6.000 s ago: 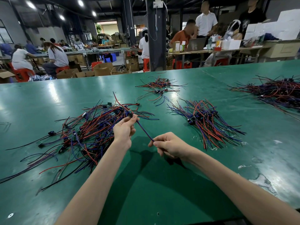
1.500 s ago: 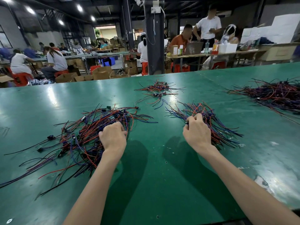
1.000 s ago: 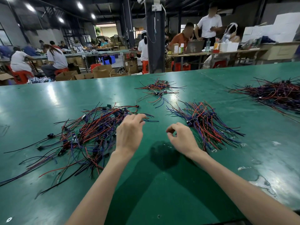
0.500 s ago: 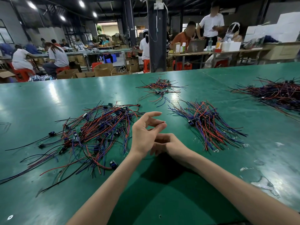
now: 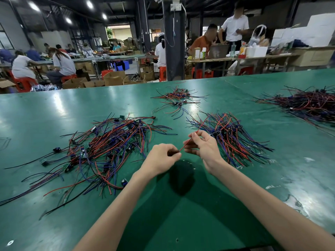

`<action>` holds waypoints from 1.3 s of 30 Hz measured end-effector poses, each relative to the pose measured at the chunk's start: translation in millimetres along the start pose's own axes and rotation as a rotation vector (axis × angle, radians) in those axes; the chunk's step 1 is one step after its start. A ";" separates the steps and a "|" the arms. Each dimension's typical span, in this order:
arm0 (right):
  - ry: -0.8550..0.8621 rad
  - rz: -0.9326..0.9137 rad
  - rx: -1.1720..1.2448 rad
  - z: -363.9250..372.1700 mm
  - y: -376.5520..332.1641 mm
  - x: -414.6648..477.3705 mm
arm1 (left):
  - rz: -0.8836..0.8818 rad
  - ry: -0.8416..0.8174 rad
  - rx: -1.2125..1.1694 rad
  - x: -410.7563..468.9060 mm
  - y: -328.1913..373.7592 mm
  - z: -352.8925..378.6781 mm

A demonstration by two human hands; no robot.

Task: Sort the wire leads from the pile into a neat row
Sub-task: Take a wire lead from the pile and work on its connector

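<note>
Wire lead (image 5: 185, 144), a single red one, is stretched slantwise between the two hands, raised above the green table (image 5: 181, 214). Its lower end vanishes inside the curled fingers of the left hand (image 5: 161, 156), so what sits on that end cannot be told. The left hand grips it with its fingers folded tight toward the palm. The right hand (image 5: 203, 145) pinches the same lead higher along its length between thumb and forefinger, with the other fingers loosely bent beneath. Past the thumb the lead runs up and away, and its thin tip is hard to follow against the red and blue strands behind it.

The pile (image 5: 112, 147) of unsorted leads lies on the table to the left of the left hand, near it but apart. It is a loose tangle of red, blue and black strands, and the small parts among them are too small to identify. Its longest black strands run off the left edge of the view. The combed bundle (image 5: 232, 138) lies just beyond and to the right of the right hand, its strands roughly parallel. The hand overlaps its near-left fringe. Farther off, a small cluster (image 5: 177, 100) sits mid-table. A large heap (image 5: 311, 104) at the right is cut off by the frame edge. Both forearms leave the bottom of the view.
</note>
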State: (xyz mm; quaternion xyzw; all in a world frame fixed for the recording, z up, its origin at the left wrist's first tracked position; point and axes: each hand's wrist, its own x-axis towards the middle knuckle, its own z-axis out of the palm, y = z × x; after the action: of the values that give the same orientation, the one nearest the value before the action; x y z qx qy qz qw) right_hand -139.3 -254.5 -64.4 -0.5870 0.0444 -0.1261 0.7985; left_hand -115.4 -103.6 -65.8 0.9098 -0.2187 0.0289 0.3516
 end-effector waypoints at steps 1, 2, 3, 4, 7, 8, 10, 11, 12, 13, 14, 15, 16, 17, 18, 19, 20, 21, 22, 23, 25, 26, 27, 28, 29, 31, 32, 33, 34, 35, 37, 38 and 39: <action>0.012 -0.004 0.008 -1.3 -0.4 1.0 | 0.013 -0.013 -0.002 -0.5 -0.2 0.4; 0.022 -0.006 0.012 -2.1 -0.4 2.0 | 0.022 -0.020 -0.013 -0.9 0.1 0.3; 0.028 -0.008 0.014 -2.7 -0.2 2.7 | 0.029 -0.020 -0.023 -0.9 0.3 -0.3; 0.031 -0.011 0.014 -2.9 0.1 3.2 | 0.034 -0.019 -0.032 -0.6 0.2 -0.9; 0.034 -0.013 0.009 -3.1 0.3 3.9 | 0.050 -0.037 -0.071 0.6 -1.8 -3.1; 0.036 -0.011 0.009 -3.4 0.1 3.9 | 0.057 -0.045 -0.081 0.8 -2.2 -3.5; 0.036 0.000 0.013 -3.4 -0.3 3.9 | 0.075 -0.051 -0.101 0.4 -1.5 -3.1; 0.031 0.013 0.018 -3.0 -0.5 4.2 | 0.082 -0.041 -0.113 0.3 -0.5 -2.1; 0.019 0.032 0.027 -2.4 -0.7 4.7 | 0.088 -0.019 -0.123 0.0 0.3 -0.7; 0.000 0.053 0.037 -1.4 -0.9 4.7 | 0.092 0.012 -0.133 0.1 0.9 1.0; -0.025 0.072 0.046 -0.5 -1.0 4.6 | 0.091 0.046 -0.148 0.1 1.4 2.9; -0.053 0.084 0.042 0.1 -0.7 4.5 | 0.082 0.077 -0.177 0.1 2.1 4.5; -0.081 0.088 0.013 0.3 -0.2 4.3 | 0.062 0.101 -0.221 0.2 2.8 5.8; -0.113 0.091 -0.037 0.3 0.4 3.5 | 0.035 0.115 -0.277 0.8 3.5 6.6; -0.148 0.103 -0.084 0.5 1.1 2.1 | 0.005 0.124 -0.330 1.5 3.3 7.1; -0.180 0.128 -0.110 0.7 2.0 0.7 | -0.022 0.126 -0.367 2.2 2.9 7.1; -0.204 0.158 -0.108 1.0 2.7 -0.7 | -0.045 0.119 -0.389 2.7 3.1 7.1; -0.217 0.182 -0.090 0.8 3.2 -1.4 | -0.065 0.100 -0.413 3.1 3.2 7.1; -0.219 0.195 -0.073 0.2 3.2 -1.9 | -0.081 0.070 -0.448 3.6 3.4 7.1; -0.212 0.197 -0.067 -0.1 2.7 -2.0 | -0.094 0.041 -0.489 3.8 4.1 6.7; -0.190 0.186 -0.076 -1.5 0.7 -1.8 | -0.118 0.000 -0.544 3.4 5.2 5.1; -0.182 0.183 -0.081 -2.4 -0.2 -1.4 | -0.122 -0.015 -0.548 3.2 5.0 4.0; -0.179 0.183 -0.081 -3.4 -0.7 -1.1 | -0.118 -0.032 -0.534 3.3 4.5 2.8; -0.180 0.185 -0.079 -4.3 -1.1 -0.8 | -0.107 -0.049 -0.507 3.1 3.8 1.5; -0.184 0.187 -0.077 -4.6 -1.3 -0.5 | -0.095 -0.062 -0.481 2.7 3.1 0.2; -0.201 0.190 -0.081 -4.3 -0.6 0.0 | -0.081 -0.072 -0.453 2.1 1.9 -1.8; -0.213 0.192 -0.092 -4.1 0.2 -0.1 | -0.076 -0.074 -0.450 2.2 1.2 -2.4; -0.227 0.195 -0.111 -4.0 0.8 -0.3 | -0.071 -0.079 -0.453 2.1 1.0 -3.0; -0.241 0.200 -0.135 -4.0 1.1 -0.5 | -0.065 -0.088 -0.457 1.9 1.3 -3.6; -0.252 0.204 -0.157 -4.3 1.1 -0.5 | -0.057 -0.094 -0.462 1.6 1.8 -4.0; -0.264 0.209 -0.186 -5.1 0.2 0.2 | -0.043 -0.079 -0.459 1.4 2.8 -4.8; -0.270 0.212 -0.194 -5.4 -0.6 0.3 | -0.032 -0.054 -0.444 1.3 3.5 -5.1; -0.279 0.214 -0.200 -5.4 -1.3 0.3 | -0.010 -0.018 -0.404 1.0 4.4 -5.2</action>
State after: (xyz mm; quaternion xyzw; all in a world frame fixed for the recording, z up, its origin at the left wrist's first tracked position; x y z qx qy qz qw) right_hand -140.4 -260.0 -64.8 -0.6670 0.0079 0.0473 0.7436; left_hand -115.8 -103.5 -59.0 0.8219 -0.2185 -0.0254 0.5254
